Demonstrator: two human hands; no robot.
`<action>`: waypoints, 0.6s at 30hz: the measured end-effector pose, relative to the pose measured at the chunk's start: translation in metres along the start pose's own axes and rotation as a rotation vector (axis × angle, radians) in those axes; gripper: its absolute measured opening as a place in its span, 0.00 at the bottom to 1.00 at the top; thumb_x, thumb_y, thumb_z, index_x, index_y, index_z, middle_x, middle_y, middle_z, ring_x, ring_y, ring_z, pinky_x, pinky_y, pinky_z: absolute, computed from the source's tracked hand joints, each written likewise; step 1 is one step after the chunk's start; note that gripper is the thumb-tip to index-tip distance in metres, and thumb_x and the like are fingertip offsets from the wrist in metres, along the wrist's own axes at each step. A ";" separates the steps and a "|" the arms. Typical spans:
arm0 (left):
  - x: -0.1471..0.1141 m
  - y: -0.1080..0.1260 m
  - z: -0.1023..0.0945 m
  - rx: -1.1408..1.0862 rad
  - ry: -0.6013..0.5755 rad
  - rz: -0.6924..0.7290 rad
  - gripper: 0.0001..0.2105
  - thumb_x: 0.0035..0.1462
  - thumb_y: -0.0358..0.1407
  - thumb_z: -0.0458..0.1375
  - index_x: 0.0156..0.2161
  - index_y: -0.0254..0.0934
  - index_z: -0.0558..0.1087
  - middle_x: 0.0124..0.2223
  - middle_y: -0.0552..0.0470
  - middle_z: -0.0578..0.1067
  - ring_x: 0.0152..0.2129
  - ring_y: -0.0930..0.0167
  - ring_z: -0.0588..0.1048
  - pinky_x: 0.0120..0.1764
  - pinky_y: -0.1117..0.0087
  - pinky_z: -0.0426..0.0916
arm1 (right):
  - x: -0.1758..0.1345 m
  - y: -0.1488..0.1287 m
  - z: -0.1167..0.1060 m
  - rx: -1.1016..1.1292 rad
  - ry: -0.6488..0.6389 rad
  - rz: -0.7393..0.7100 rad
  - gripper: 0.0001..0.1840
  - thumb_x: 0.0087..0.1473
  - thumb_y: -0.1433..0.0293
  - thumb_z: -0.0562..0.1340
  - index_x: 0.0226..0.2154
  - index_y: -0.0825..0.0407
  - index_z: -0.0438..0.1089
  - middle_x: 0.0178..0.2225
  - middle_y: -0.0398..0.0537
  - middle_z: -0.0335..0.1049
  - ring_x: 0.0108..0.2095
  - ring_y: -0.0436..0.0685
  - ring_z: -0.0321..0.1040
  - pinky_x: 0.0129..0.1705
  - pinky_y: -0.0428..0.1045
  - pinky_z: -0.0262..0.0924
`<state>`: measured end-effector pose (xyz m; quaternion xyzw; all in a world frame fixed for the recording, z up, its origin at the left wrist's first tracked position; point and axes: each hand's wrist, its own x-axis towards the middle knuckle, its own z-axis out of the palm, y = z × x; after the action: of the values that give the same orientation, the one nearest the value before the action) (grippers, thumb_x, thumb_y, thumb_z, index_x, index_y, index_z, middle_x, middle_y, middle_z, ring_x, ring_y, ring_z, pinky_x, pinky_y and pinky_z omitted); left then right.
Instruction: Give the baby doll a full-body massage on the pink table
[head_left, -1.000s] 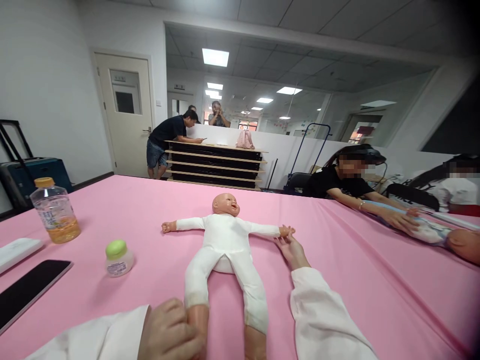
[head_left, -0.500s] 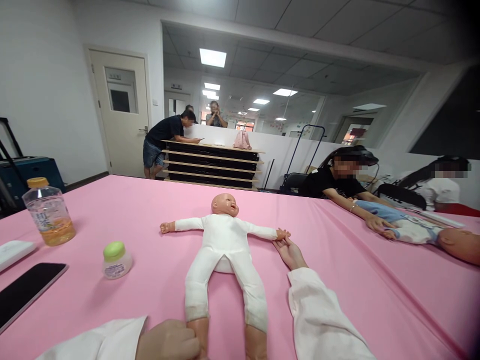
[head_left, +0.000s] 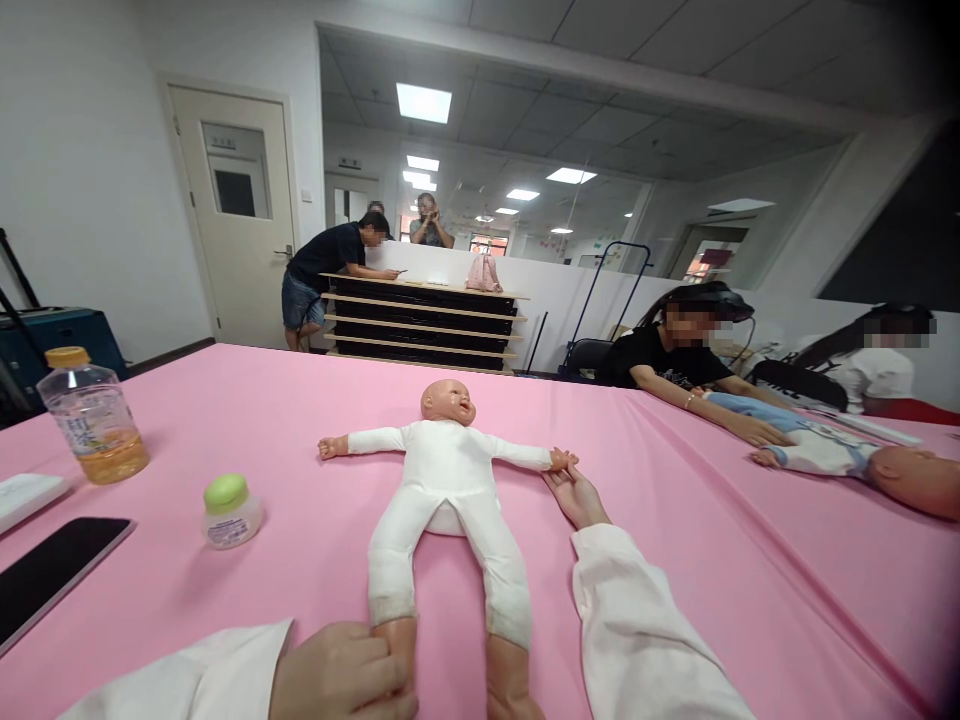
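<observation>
— Fingers first: what has your left hand (head_left: 341,680) got?

— Your left hand is curled shut around the bare ankle of the plastic baby doll in the white cloth bodysuit (head_left: 448,500), at the bottom edge of the view. Your white sleeve runs in from the lower left.

— And your right hand (head_left: 576,495)?

— It lies flat on the pink tablecloth (head_left: 300,420), fingers stretched out, their tips touching the doll's small hand at the end of its outstretched arm. You pinch nothing there; the hand is open and only meets the doll's palm.

— Where does the doll lie?

— On its back in the middle of the cloth, arms spread wide, legs pointing toward you, head away from you.

— What sits around it?

— To your left, near the doll's leg, stands a small white jar with a green lid (head_left: 231,510). Further left are a clear plastic bottle with amber liquid and an orange cap (head_left: 94,420) and a black phone (head_left: 49,570) lying flat. At the far right, another person's hand (head_left: 769,432) rests on a second doll in pale blue clothing (head_left: 840,455).
</observation>
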<state>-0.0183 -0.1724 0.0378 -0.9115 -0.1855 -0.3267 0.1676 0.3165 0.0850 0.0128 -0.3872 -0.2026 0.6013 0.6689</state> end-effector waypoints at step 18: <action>0.007 0.001 -0.001 0.035 -0.028 -0.080 0.04 0.56 0.32 0.52 0.34 0.39 0.69 0.24 0.55 0.69 0.21 0.73 0.62 0.24 0.71 0.55 | 0.007 0.003 -0.007 -0.018 -0.064 -0.014 0.15 0.56 0.75 0.49 0.36 0.48 0.70 0.51 0.44 0.64 0.49 0.49 0.65 0.58 0.52 0.52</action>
<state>-0.0129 -0.1716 0.0430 -0.9047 -0.2300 -0.3170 0.1677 0.3217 0.0901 0.0048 -0.3724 -0.2319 0.6069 0.6627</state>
